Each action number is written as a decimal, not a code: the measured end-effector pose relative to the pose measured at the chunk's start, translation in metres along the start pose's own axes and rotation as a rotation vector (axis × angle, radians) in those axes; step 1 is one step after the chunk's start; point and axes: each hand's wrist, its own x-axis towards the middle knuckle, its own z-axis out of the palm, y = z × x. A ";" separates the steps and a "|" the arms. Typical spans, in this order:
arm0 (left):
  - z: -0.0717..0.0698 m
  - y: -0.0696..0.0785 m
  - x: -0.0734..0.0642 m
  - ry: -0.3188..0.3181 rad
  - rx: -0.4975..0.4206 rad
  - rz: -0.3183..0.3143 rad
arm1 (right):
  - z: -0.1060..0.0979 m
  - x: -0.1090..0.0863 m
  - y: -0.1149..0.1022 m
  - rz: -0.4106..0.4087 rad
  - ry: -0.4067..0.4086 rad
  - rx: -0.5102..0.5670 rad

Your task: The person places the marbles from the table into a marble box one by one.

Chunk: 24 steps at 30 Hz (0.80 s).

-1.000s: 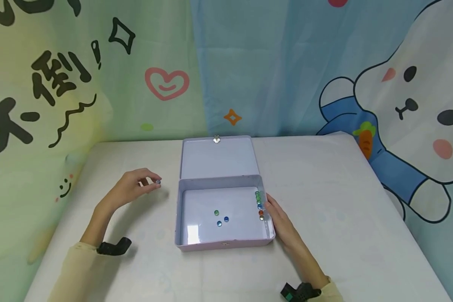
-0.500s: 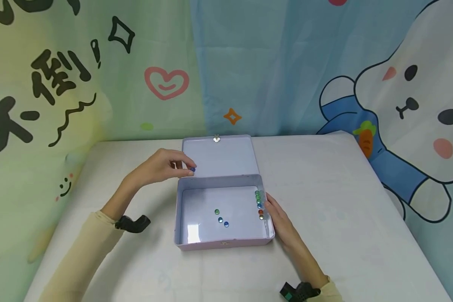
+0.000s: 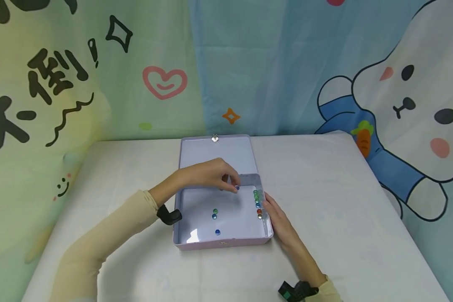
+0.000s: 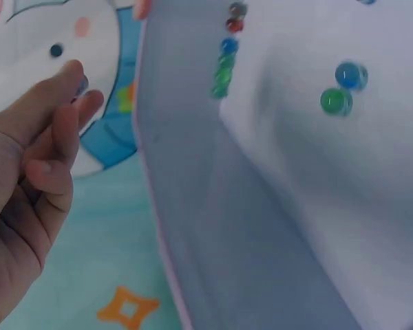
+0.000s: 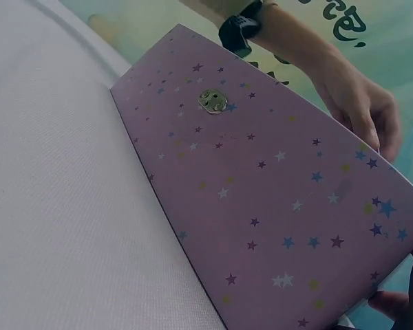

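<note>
My left hand [image 3: 211, 174] reaches over the back of an open tin box [image 3: 219, 243], with a small dark blue marble [image 3: 237, 188] pinched at its fingertips. The same marble [image 4: 82, 85] shows between thumb and finger in the left wrist view. On the box floor lie a green marble [image 3: 215, 211], a blue marble [image 3: 214, 217] close by, and another blue marble [image 3: 217, 232] nearer the front. A row of several green, blue, red and clear marbles [image 3: 257, 199] lines the right side. My right hand [image 3: 281, 220] grips the box's right wall, fingers at the rim.
The box lid [image 3: 215, 153] lies folded back behind, with a metal clasp at its far edge. A white cloth [image 3: 343, 218] covers the table. A printed curtain [image 3: 241, 67] hangs behind it. The box's outer wall [image 5: 261, 185] is pink with stars.
My left hand has carried the marble from the table left of the box, across the lid, to above the box's back right. The loose marbles have rolled; one blue is nearer the front.
</note>
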 end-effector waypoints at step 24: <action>0.094 0.004 0.038 -0.293 0.141 -0.050 | -0.001 0.000 0.001 -0.028 -0.012 0.035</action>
